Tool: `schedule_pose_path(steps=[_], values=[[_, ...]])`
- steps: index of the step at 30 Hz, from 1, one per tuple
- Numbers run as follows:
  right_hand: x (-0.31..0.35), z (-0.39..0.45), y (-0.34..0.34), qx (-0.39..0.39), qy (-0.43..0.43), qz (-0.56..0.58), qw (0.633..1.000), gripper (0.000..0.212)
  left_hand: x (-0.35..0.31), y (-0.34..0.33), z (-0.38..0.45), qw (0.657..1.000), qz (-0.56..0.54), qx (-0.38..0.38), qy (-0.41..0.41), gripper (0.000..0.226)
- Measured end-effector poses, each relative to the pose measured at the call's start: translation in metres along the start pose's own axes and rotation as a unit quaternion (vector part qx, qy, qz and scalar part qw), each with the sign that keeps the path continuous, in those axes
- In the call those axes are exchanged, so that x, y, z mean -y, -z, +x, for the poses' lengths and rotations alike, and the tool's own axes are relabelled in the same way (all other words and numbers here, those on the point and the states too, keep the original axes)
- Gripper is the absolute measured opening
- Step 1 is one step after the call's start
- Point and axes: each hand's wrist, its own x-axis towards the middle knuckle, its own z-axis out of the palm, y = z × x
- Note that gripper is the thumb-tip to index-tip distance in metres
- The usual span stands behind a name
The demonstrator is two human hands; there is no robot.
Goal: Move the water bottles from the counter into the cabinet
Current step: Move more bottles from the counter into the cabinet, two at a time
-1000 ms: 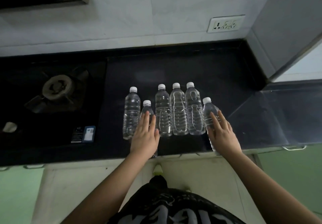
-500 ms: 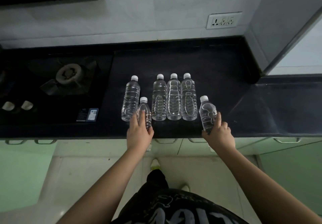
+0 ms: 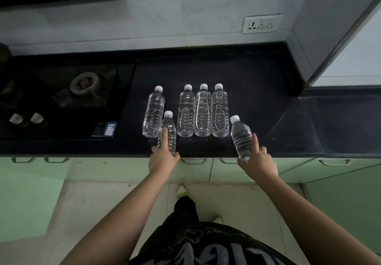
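Observation:
Several clear water bottles with white caps stand on the black counter (image 3: 237,72). My left hand (image 3: 164,157) grips a small bottle (image 3: 167,132) near the counter's front edge, index finger stretched up its side. My right hand (image 3: 257,161) grips another small bottle (image 3: 241,136), which tilts left over the front edge. Behind them stand a lone tall bottle (image 3: 153,113) and a tight row of three tall bottles (image 3: 203,111). Pale green cabinet doors (image 3: 243,171) with metal handles run below the counter, all closed.
A gas stove (image 3: 84,83) with white knobs (image 3: 26,118) fills the counter's left part. A wall socket (image 3: 261,23) sits above the counter. The counter turns a corner at the right (image 3: 334,124). My legs and feet stand on the tiled floor (image 3: 123,192).
Both hands have closed around the small bottles and drawn them toward the counter's front edge. The view has pulled back, showing more of the cabinet doors and floor.

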Motion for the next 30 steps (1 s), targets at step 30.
schedule_pose_path(steps=[30], values=[[0.047,-0.174,-0.074,0.283,0.141,0.333,0.888,0.062,0.190,0.033,-0.240,0.866,-0.486,0.024,0.115,0.033]])
